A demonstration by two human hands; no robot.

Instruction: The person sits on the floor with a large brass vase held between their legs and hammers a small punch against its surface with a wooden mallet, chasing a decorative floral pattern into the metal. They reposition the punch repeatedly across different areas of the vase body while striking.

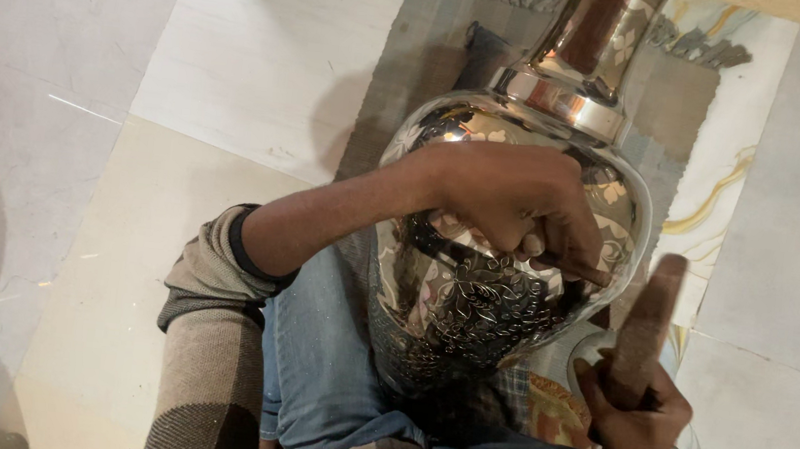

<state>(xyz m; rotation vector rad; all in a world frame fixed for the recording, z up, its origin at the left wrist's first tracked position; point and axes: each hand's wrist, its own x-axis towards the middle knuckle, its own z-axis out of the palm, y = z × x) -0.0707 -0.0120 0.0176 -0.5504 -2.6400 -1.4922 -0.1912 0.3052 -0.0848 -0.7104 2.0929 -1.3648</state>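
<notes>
Closest to me I see blue jeans point(326, 365) and a brown striped sleeve point(209, 343) pushed up the left arm. A big shiny metal vase point(471, 301) lies tilted across the lap, with flowers cut into its round belly. Its neck point(593, 37) points away, toward the top. The left hand point(511, 202) rests on the belly of the vase. Its fingers are curled tight, pinching a small tool I cannot see well, with the tip touching the metal. The right hand point(632, 417) is low on the right, just beside the vase. It is closed around a brown wooden stick point(647, 325) that stands up and leans a little. Under the vase is a grey mat point(416, 68). Farther off is pale tile floor point(89, 73).
</notes>
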